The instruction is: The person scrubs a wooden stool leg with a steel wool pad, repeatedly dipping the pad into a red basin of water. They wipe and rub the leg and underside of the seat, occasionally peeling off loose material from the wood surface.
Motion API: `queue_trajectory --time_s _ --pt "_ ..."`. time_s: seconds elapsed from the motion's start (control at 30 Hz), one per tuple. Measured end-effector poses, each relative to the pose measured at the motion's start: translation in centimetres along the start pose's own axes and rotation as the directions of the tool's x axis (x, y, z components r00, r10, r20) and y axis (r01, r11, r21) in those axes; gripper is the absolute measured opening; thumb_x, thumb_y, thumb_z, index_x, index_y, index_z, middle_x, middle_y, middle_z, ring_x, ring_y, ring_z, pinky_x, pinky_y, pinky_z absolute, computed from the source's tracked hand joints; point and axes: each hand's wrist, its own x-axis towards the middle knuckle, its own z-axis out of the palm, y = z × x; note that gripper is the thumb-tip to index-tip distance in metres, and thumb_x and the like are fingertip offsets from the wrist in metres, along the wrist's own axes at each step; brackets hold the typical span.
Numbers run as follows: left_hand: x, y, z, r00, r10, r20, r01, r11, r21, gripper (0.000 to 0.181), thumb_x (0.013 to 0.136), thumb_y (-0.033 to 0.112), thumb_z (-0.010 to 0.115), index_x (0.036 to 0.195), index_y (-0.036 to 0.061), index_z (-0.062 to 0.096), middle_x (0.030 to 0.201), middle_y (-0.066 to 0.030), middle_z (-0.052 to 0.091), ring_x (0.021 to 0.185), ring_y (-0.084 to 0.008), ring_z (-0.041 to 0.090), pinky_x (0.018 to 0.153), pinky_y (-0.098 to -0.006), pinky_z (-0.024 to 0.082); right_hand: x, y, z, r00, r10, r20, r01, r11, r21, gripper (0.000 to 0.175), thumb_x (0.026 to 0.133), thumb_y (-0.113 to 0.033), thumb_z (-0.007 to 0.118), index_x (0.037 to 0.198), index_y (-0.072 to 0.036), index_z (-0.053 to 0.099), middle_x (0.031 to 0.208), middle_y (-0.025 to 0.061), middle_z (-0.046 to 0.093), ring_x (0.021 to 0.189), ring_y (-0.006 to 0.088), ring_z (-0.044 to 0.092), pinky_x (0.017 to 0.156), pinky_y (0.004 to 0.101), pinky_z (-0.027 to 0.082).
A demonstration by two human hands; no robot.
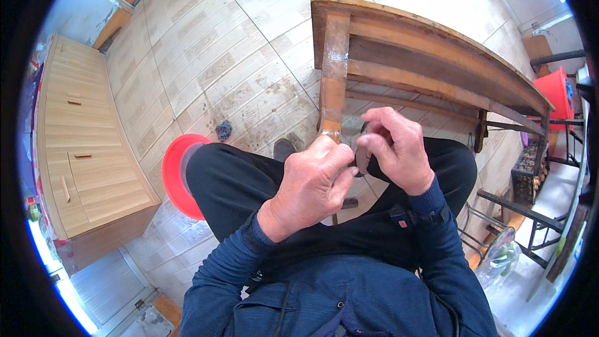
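Note:
A brown wooden bench is tipped on its side in front of me. Its near leg points towards my lap and has a glossy, see-through wrap, like clear tape or film, on parts of it. My left hand is curled at the lower end of this leg and covers it; what its fingertips pinch is hidden. Just to the right, my right hand has its fingers bent, near the left fingertips. Something dark shows between its fingers, too unclear to name.
A red plastic basin sits by my left knee. Near it a dark scouring pad lies on the wet, dirty tiled floor. A light wooden cabinet stands left. On the right are a black crate and a red bucket.

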Motion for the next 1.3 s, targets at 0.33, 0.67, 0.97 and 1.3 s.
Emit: queue_trajectory --time_s 0.33,0.67,0.97,1.3 --pt "2.6 -3.4 -1.4 0.925 -0.277 -0.258 0.246 0.958 -0.146 0.021 0.097 -0.002 0.078 0.117 -0.0020 0.072 0.098 -0.0082 0.071 0.072 -0.0110 0.062 0.065 -0.0292 0.051 2.0 0.8 2.0 0.993 -0.064 -0.100 0.048 0.987 -0.153 0.028 0.091 0.003 0.085 0.116 0.002 0.073 0.094 0.0108 0.071 0.079 0.0188 0.071 0.072 0.0327 0.059" --pt "4.9 -7.0 -0.7 0.975 -0.122 -0.184 0.126 0.992 0.009 0.007 0.098 -0.003 0.075 0.102 -0.0037 0.070 0.085 -0.0189 0.072 0.069 -0.0222 0.068 0.067 -0.0370 0.054 2.6 1.1 2.8 0.999 -0.024 -0.040 0.017 0.987 -0.158 0.029 0.091 0.003 0.084 0.118 0.003 0.072 0.096 0.0152 0.072 0.079 0.0243 0.074 0.072 0.0355 0.061" --pt "5.3 -6.9 -1.7 0.988 -0.125 -0.086 0.122 0.992 -0.034 0.003 0.097 -0.006 0.070 0.099 -0.0039 0.069 0.078 -0.0193 0.070 0.067 -0.0226 0.068 0.066 -0.0383 0.054 2.5 1.2 3.1 0.997 -0.056 -0.047 0.050 0.991 -0.122 0.027 0.091 0.003 0.084 0.116 0.003 0.073 0.092 0.0127 0.073 0.077 0.0206 0.074 0.070 0.0329 0.060" --pt "5.8 -7.0 -0.9 0.990 -0.007 -0.144 0.028 0.989 0.146 0.005 0.088 -0.006 0.068 0.090 -0.0020 0.065 0.071 -0.0166 0.062 0.061 -0.0260 0.061 0.060 -0.0389 0.050 2.4 1.2 3.5 1.000 -0.014 -0.020 0.012 0.993 -0.115 0.028 0.091 -0.001 0.086 0.114 0.002 0.069 0.092 0.0154 0.069 0.077 0.0258 0.072 0.070 0.0382 0.060"
